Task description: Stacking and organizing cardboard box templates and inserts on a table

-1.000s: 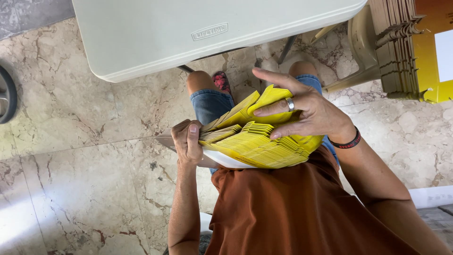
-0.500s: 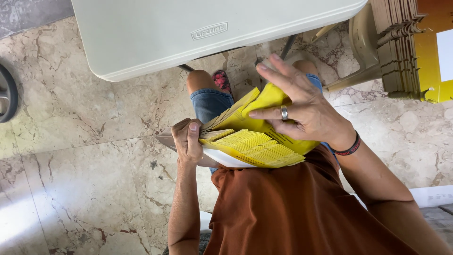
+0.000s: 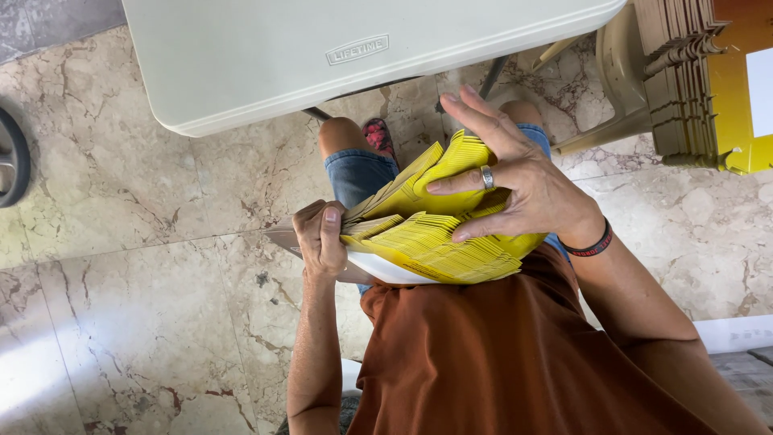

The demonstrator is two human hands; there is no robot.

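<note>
**Two hands fanning a stack of yellow flat-packed cartons over the lap**

The person's left hand [image 3: 320, 238] is closed around the near end of a thick stack of yellow cartons [image 3: 435, 238], thumb on top and fingers curled underneath, gripping it firmly. The right hand [image 3: 515, 185] is mostly open, its fingers spread and lying across the upper sheets; the ringed finger presses a lifted bunch of sheets apart from the rest, so the stack splays like a fan between the two hands. A dark band sits on the right wrist. The stack rests above the person's lap, against an orange-brown shirt [image 3: 499, 354].

Beyond the hands stands a pale plastic counter [image 3: 338, 56]. Past the right hand, a pile of flat brown cardboard [image 3: 676, 72] leans beside a yellow box [image 3: 737, 89]. Below everything lies a marbled floor [image 3: 137, 306].
</note>
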